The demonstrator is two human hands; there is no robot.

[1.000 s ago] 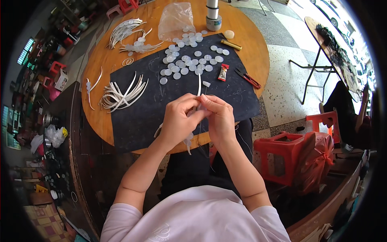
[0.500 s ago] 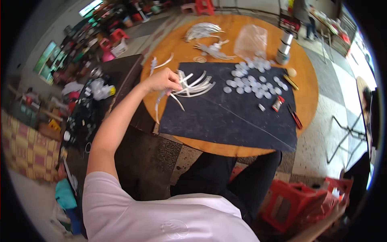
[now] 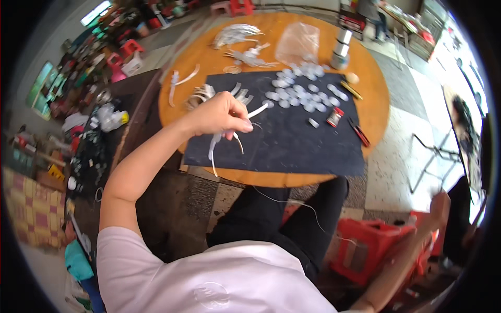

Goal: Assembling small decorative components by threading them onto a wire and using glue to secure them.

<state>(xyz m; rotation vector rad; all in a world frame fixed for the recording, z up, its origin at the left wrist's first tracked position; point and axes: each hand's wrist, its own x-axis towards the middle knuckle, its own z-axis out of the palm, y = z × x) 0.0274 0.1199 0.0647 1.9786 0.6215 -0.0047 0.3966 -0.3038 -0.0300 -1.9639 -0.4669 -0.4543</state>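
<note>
My left hand (image 3: 224,116) is closed in a pinch above the dark mat (image 3: 292,151), holding thin white strips. One white strip (image 3: 258,110) sticks out to the right of the fingers, and a translucent white strip (image 3: 212,151) hangs below them. A thin pale thread (image 3: 284,201) runs across my lap toward the lower right. My right hand (image 3: 441,202) is off the table at the far right, blurred, its fingers hard to make out. Behind my left hand lie more white strips (image 3: 242,96), partly hidden by it.
Many translucent discs (image 3: 300,96) are spread on the mat, near a red-and-white packet (image 3: 335,117), red-handled pliers (image 3: 360,133) and a brass-coloured rod (image 3: 352,90). A clear plastic bag (image 3: 297,44), a silver flask (image 3: 341,49) and bundled strips (image 3: 237,35) stand or lie farther back. Red stools (image 3: 360,250) are beside me.
My left hand has come nearer and to the right, away from the strip pile, with strips in it. My right arm has come into view at the lower right, and a thread now shows across my lap.
</note>
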